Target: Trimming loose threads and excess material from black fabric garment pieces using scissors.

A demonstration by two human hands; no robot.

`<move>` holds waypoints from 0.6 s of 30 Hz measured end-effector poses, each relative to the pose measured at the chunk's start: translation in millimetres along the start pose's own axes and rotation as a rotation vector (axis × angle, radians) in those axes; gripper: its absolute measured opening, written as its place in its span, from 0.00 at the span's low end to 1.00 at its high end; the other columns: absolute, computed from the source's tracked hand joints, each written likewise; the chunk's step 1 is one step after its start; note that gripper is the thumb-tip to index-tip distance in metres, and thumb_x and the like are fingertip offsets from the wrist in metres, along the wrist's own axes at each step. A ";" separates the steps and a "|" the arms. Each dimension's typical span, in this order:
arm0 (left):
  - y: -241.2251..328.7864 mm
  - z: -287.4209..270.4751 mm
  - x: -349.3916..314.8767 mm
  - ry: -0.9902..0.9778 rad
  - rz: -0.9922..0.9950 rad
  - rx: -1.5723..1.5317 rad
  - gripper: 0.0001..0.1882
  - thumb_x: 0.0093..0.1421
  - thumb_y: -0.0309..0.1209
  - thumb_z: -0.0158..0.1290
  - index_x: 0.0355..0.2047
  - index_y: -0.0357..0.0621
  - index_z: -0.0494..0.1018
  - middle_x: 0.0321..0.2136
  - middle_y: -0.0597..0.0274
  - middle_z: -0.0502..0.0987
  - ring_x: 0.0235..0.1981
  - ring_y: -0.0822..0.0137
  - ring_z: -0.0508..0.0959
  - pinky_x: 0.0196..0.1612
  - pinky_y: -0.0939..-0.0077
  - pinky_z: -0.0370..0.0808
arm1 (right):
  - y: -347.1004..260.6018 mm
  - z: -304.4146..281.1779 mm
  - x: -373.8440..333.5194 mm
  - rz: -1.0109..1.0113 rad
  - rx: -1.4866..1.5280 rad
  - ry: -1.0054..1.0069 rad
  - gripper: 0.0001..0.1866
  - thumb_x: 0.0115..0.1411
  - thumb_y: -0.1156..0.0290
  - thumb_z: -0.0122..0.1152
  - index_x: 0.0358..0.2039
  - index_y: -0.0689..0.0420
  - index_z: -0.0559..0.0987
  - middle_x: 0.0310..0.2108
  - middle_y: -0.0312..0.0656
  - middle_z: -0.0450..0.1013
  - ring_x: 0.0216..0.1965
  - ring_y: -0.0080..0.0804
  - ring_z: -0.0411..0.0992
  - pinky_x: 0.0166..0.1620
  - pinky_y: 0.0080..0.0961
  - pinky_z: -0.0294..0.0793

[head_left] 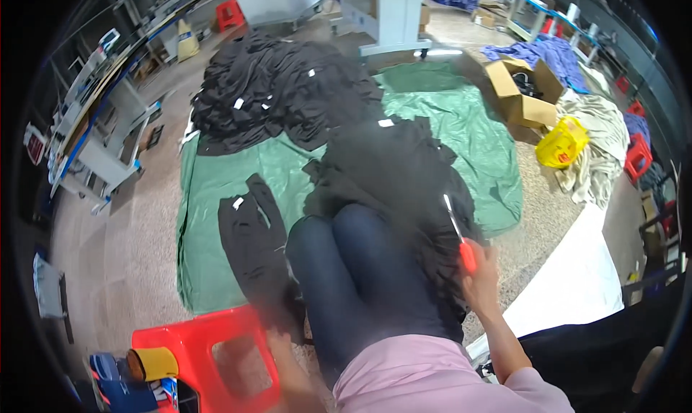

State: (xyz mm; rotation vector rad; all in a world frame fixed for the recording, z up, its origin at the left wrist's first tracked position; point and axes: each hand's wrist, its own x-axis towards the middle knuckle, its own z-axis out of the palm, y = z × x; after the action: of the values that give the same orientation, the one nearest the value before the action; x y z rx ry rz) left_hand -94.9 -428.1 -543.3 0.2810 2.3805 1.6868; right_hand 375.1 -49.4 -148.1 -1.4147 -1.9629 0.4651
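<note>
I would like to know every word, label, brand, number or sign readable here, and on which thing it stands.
None can be read.
White tags on the black clothes: too small to read.
Yellow bag: red print, too blurred to read.
Red-handled tool in the right hand: no lettering can be made out.

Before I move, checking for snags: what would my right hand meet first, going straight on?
Probably the black cloth by your knees, with the red-handled tool in your right hand leading; depth is unclear.
</note>
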 end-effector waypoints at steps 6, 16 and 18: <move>170.4 125.9 -26.9 -0.035 -0.666 -0.513 0.14 0.62 0.38 0.52 0.47 0.51 0.72 0.40 0.64 0.73 0.44 0.59 0.75 0.46 0.59 0.75 | 57.0 22.9 28.7 0.164 -0.029 0.134 0.33 0.54 0.84 0.50 0.61 0.47 0.67 0.48 0.55 0.74 0.49 0.55 0.73 0.49 0.39 0.73; 439.3 198.2 -94.5 -0.206 0.248 -0.296 0.09 0.65 0.25 0.51 0.44 0.40 0.75 0.40 0.64 0.77 0.39 0.75 0.76 0.40 0.83 0.72 | 57.6 41.1 42.3 0.083 -0.032 0.147 0.27 0.49 0.81 0.55 0.51 0.47 0.70 0.36 0.52 0.77 0.40 0.55 0.76 0.40 0.44 0.74; 454.6 217.0 -115.8 -0.445 0.367 -0.296 0.08 0.66 0.26 0.50 0.42 0.38 0.75 0.38 0.60 0.79 0.35 0.74 0.78 0.37 0.82 0.74 | 48.5 34.8 35.3 0.063 -0.024 0.156 0.27 0.48 0.81 0.56 0.51 0.48 0.71 0.35 0.50 0.78 0.38 0.54 0.76 0.39 0.43 0.74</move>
State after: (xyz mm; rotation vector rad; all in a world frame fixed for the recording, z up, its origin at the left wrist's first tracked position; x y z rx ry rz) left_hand 92.1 -115.0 -177.0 0.9744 1.8077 1.8527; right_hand 378.0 3.7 -192.6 -1.4850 -1.8098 0.3488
